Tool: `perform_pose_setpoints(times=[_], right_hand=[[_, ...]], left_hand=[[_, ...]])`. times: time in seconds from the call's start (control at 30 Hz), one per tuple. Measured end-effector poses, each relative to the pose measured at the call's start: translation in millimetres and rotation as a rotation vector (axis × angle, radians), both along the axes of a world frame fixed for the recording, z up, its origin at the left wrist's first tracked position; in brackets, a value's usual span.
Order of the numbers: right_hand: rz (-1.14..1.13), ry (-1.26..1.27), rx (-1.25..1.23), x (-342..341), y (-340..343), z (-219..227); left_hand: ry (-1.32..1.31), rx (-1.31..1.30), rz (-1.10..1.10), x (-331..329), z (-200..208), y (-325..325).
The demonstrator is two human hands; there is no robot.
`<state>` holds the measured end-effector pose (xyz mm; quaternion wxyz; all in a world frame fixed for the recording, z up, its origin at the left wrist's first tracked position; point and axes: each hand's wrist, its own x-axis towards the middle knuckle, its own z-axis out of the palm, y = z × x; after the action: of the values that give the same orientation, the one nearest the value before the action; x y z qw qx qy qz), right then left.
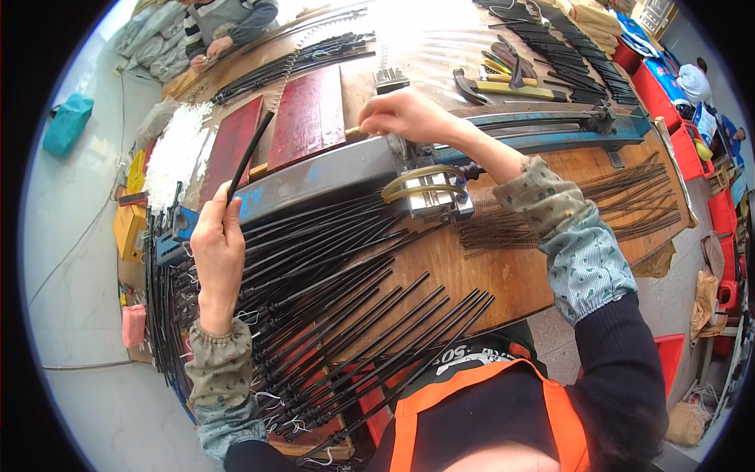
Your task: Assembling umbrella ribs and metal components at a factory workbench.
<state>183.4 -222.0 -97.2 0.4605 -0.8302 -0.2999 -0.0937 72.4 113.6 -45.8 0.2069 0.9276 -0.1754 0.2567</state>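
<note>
My left hand (pixel 218 248) grips the lower end of a slim black tube (pixel 252 153), which slants up and away over a grey metal beam (pixel 314 182). A thin coil spring (pixel 292 59) runs from around the tube's far tip toward the back of the table; whether it sits inside the tube I cannot tell. Above the beam, my right hand (pixel 410 116) has its fingers drawn together beside a small metal block (pixel 389 79); what they hold, if anything, is hidden. Just below that wrist sits a metal clamp unit with yellowish hoses (pixel 429 193).
Many black rods (pixel 338 338) with white cords lie fanned out nearest me. Thin brown springs (pixel 629 200) lie at the right. Hammers (pixel 511 86) and pliers rest farther back, near a blue rail (pixel 550 134). White pieces (pixel 177 153) are heaped left. Another person's hands (pixel 211 53) work far left.
</note>
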Motion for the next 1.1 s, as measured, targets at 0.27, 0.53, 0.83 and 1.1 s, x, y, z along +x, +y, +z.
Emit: perform_pose_setpoints(times=[0.27,0.53,0.83,1.1], right_hand=[[-0.301,-0.488,-0.5,-12,-43,-21],[-0.771,-0.479,-0.824,-76,-266,-29],[-0.706,-0.462,-0.651,-76,-318,-64],[-0.742,-0.475,-0.547,-67,-322,-80]], left_hand=[[-0.056,0.038,-0.05,10,-6,12],[-0.05,0.337,-0.24,61,-42,-73],[0.031,0.236,-0.334,98,-72,-138],[0.094,-0.026,-0.368,99,-83,-146]])
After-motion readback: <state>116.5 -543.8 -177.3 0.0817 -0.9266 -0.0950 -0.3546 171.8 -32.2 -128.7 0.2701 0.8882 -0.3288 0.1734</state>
